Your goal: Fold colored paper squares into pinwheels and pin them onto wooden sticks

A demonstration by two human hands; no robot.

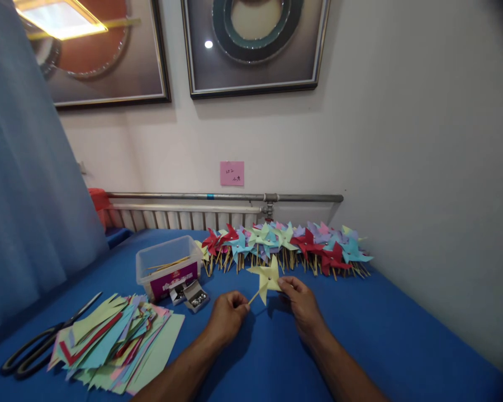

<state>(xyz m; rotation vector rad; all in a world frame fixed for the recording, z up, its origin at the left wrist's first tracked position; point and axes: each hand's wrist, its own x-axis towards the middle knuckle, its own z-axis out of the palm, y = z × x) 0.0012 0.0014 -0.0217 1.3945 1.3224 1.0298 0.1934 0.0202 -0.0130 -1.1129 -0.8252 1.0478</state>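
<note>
Yellow pinwheel (pixel 268 273), folded and apparently on its stick (pixel 254 297), centre of the blue table (pixel 272 363).
Left hand (pixel 228 316) pinches the stick; right hand (pixel 304 307) pinches a vane (pixel 273 285). Done, seemingly: many pinwheels (pixel 285 237), far side. Unused: paper pile (pixel 113 340), near left.

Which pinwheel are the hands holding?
The pale yellow pinwheel in front: the left hand grips its stick, and the right hand pinches its paper. The other pinwheels are bunched behind it, in neither hand.

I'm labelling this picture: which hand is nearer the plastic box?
Left. The left hand, holding the stick, is right of the plastic box; the right hand, holding the yellow pinwheel, is farther right.
</note>
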